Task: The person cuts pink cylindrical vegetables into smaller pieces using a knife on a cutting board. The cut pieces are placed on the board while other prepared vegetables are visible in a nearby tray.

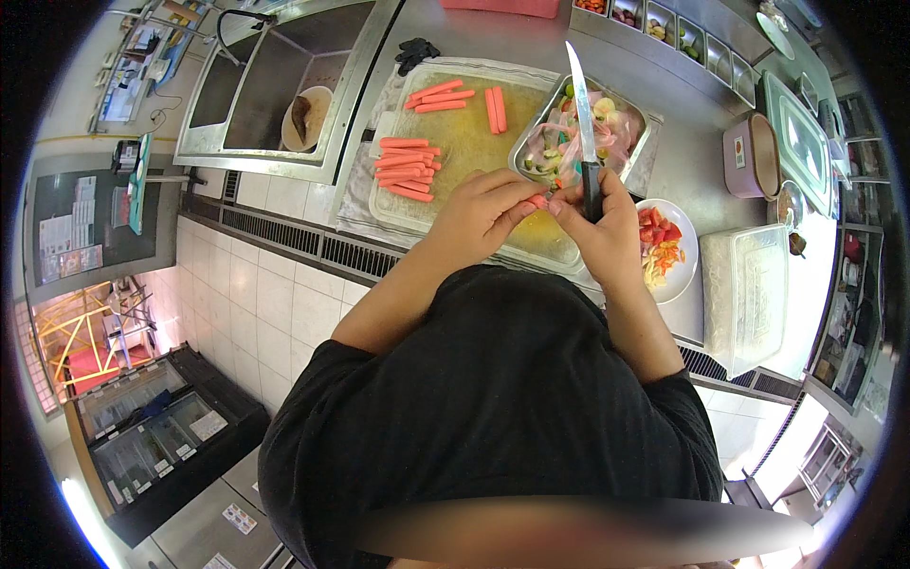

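My left hand (487,206) pinches the end of a pink-orange stick (538,202), apparently a crab stick; most of it is hidden by my fingers. The fingertips of my right hand (606,231) meet it from the other side. That same hand also grips the black handle of a kitchen knife (584,117), its blade pointing up and away from me over a metal tray (517,151) of vegetable trimmings and pink plastic film. Both hands are above the near part of a worn cutting board (473,153). A stack of crab sticks (405,169) lies at its left, with smaller groups (441,96) farther back.
Right of my hand stands a white plate (684,267) with cut red, orange and pale pieces. Beyond it are a lidded plastic container (746,299) and a pink bin (743,156). A steel sink (277,107) is at the left; a black glove (416,53) lies behind the board.
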Tool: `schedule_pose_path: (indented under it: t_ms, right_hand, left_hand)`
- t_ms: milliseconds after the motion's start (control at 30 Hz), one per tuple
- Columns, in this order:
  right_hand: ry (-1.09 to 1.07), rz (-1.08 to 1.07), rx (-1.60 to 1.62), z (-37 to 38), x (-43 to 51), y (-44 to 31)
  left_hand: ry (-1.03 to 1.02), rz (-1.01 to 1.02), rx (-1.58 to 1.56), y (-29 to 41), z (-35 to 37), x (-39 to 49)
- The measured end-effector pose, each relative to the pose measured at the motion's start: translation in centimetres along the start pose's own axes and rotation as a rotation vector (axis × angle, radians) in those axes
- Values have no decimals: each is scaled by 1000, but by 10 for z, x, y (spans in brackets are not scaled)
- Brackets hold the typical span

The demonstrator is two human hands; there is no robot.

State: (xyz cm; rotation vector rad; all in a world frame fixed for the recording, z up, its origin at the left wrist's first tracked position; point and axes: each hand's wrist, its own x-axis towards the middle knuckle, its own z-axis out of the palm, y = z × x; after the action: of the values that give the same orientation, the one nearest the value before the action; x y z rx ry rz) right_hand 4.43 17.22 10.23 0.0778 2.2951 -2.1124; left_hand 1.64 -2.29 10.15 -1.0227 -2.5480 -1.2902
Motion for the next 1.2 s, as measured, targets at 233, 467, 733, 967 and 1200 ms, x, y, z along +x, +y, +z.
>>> schedule_pose_path:
  t_ms: [233, 467, 733, 967, 1200]
  right_hand:
    - [1, -15, -68, 0, 0, 1]
    - [12, 27, 104, 3, 3, 6]
    - [-11, 99, 254, 5, 4, 10]
    - [-23, 155, 293, 4, 7, 9]
    - [-43, 171, 252, -2, 9, 11]
  left_hand:
    - [-9, -102, -175, 2, 5, -2]
    - [-39, -438, -605, -4, 19, -12]
    - [-49, -500, -676, -4, 24, -14]
    - [-58, -460, -654, -5, 28, -16]
    - [-102, -490, -596, -5, 25, -15]
